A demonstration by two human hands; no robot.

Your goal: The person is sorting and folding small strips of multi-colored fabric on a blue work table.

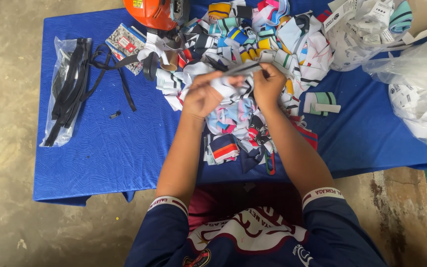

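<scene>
**A:** Fingers first?

**B:** Left hand (202, 95) curled closed around a white fabric piece (227, 87) with dark markings, thumb on top. Right hand (269, 85) pinched closed on the other end of the same piece, fingertips (259, 73) meeting it from the right. Piece is bunched between both hands, held just above the pile.

**A:** Anything else in the right hand?

**B:** A thin dark strip (243, 68) runs from the right fingertips toward the left. Can't tell whether it's a tool or part of the fabric.

**A:** Below the hands?

**B:** Heap of small fabric pieces (253, 44), striped: white, blue, yellow, red, black. Covers the middle and far part of the blue table (119, 148). Some pieces spill to the near edge between the forearms.

**A:** Left side?

**B:** Clear plastic bag (61, 94) holding black straps, well apart from the hands. More loose black straps (119, 74) trail out beside it. Patterned packet (124, 44) near the far edge, orange helmet-like object (155, 12) just behind it.

**A:** Right side?

**B:** Folded green-and-white piece (321, 103) alone, near the right hand. Farther right, a clear bag of white printed labels (421, 94). More labels (366, 24) in an open box at the far corner.

**A:** Floor?

**B:** Bare concrete (6, 148).
</scene>
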